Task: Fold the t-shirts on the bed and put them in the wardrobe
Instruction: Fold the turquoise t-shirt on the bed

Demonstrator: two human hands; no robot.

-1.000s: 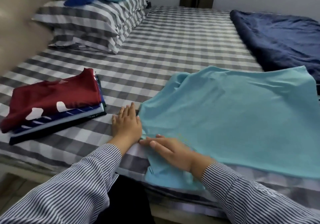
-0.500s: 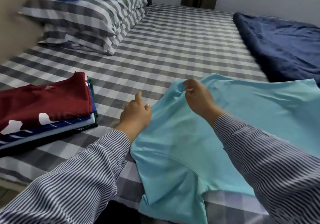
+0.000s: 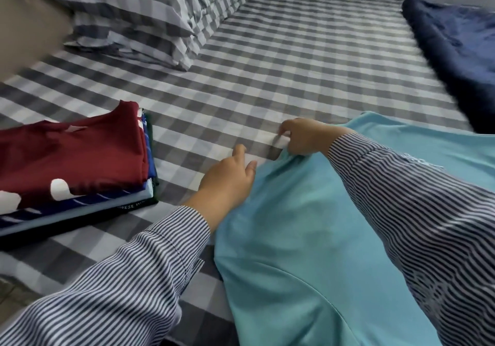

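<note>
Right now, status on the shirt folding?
Right hand pinches teal t-shirt edge; left hand rests on it. Folded stack sits apart, left.

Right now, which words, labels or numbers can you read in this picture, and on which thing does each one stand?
"NESE H": white letters on the edge of the black shirt at the bottom of the folded pile; the start is hidden and the end is blurred, so the whole word cannot be read.
The white shapes on the red shirt are no letters.
No other text is readable.
</note>
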